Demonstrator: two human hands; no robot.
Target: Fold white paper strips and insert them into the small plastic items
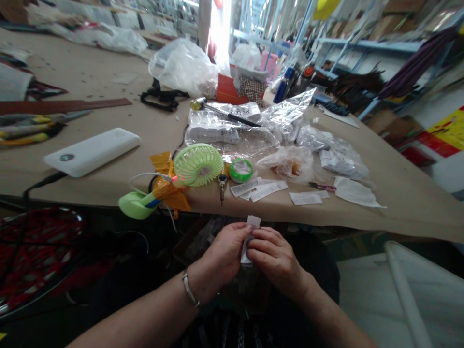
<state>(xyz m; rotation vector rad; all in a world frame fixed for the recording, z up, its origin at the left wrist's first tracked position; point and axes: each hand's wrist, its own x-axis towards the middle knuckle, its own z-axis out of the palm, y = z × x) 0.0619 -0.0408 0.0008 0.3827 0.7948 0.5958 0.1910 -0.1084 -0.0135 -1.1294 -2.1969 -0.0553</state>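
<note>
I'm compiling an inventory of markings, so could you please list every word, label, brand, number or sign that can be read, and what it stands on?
"3", probably: handwritten on the white bundle in clear plastic; other characters there too blurred.
Round emblem on the white rectangular plastic device: too small.
Fine print on the flat white paper slips: too small.
Yellow-and-red sign at right: too blurred.
Narrow white strip in the fingers: nothing legible.

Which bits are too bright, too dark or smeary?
Head view: glare whites out a strip at top middle; head view: it's dark under the table; head view: the blue shelf at right looks slanted and smeary, while the left hand and right hand look clearer.
</note>
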